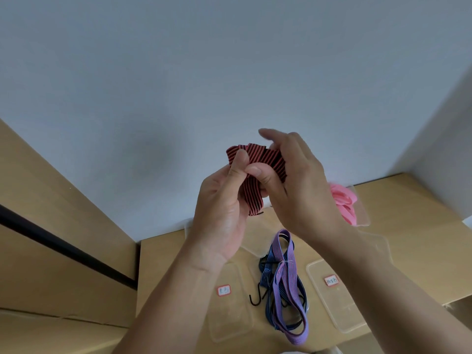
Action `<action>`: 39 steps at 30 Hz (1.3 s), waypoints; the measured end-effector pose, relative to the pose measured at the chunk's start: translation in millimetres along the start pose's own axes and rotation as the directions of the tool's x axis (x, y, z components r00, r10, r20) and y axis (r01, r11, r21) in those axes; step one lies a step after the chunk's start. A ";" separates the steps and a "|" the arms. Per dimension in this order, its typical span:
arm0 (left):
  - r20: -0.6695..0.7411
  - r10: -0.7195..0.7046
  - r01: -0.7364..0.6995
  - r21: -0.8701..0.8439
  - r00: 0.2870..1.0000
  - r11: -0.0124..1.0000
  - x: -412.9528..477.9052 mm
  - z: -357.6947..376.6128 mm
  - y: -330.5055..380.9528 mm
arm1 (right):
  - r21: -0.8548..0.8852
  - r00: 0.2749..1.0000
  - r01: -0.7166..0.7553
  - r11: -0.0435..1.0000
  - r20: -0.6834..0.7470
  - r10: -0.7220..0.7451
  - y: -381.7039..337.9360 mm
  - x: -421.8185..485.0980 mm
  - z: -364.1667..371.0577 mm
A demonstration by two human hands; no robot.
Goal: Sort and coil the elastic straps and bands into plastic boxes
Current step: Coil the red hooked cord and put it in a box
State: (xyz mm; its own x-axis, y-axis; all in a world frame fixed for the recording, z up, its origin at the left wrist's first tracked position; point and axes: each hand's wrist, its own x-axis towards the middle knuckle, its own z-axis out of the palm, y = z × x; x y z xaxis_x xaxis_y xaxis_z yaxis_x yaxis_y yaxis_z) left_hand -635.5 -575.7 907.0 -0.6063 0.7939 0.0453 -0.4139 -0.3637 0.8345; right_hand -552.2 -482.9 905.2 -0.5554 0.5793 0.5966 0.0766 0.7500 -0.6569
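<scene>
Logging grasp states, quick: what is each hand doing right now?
Left hand: pinches the red-and-black striped strap.
Right hand: grips the same strap.

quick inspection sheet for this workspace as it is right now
surface: tan tabletop, looks like cardboard
job's things: red-and-black striped strap held up, folded; purple strap and blue strap tangled in a pile, black hook sticking out; left clear box and right clear box flank it, both labelled; pink bands in far clear box
clutter: nothing seen
grippers: left hand pinches the striped strap; right hand grips its folds
cables: nothing seen
surroundings: pale wall behind; tan panels with dark strip at left
</scene>
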 end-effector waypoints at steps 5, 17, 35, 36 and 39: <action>-0.074 0.100 -0.086 0.170 0.992 0.982 2.4 -0.2 -5.5 | 0.433 0.948 -0.316 0.844 0.114 0.297 -1.7 -3.0 4.8; 0.096 -0.030 -0.004 0.342 0.995 0.940 15.0 -19.7 10.3 | 0.494 0.914 -0.402 0.771 0.264 0.308 8.5 1.7 -3.8; 0.182 -0.225 0.065 0.622 0.957 0.780 33.8 -24.5 33.9 | 0.532 0.810 -0.570 0.626 0.494 0.317 14.1 -1.0 -9.0; 0.211 -0.262 0.054 0.674 0.942 0.737 35.8 -22.9 35.6 | 0.502 0.809 -0.560 0.659 0.502 0.306 13.8 -2.1 -8.8; 0.250 -0.346 0.037 0.761 0.904 0.647 39.2 -19.7 34.9 | 0.455 0.808 -0.554 0.697 0.496 0.318 14.0 -4.7 -8.6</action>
State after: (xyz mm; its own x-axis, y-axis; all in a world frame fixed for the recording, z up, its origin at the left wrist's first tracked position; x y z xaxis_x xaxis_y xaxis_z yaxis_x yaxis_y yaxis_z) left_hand -687.0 -566.9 927.2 -0.2356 0.9656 -0.1102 0.2264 0.1648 0.9600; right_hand -541.4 -472.4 897.2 -0.8351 0.5484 0.0440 -0.0153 0.0568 -0.9983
